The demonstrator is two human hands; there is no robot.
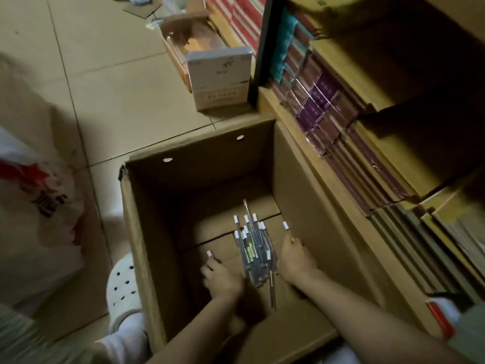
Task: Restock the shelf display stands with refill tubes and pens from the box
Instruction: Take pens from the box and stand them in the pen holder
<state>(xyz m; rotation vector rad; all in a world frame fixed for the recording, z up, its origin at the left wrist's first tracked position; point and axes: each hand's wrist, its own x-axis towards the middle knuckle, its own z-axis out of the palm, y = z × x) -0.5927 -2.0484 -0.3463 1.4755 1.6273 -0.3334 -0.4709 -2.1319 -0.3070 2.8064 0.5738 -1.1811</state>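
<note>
Dim and warm-toned overall, with a yellowish cast. Brightest on the tiled floor (118,82) at upper left, so lit perhaps from that side. Deep shadow inside the cardboard box (168,206), darkest along its left wall and far corner, and again under the shelf (420,119) at right. Faint glare on plastic-wrapped packets (319,106). Soft focus throughout; strong blur at the left edge over a white bag (34,195). Wide-angle bending of straight lines toward the borders. Grainy in dark areas.

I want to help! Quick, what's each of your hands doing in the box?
Left hand: fingers curled around one white-capped pen.
Right hand: gripping another white-capped pen, beside the loose pile of pens.
</note>
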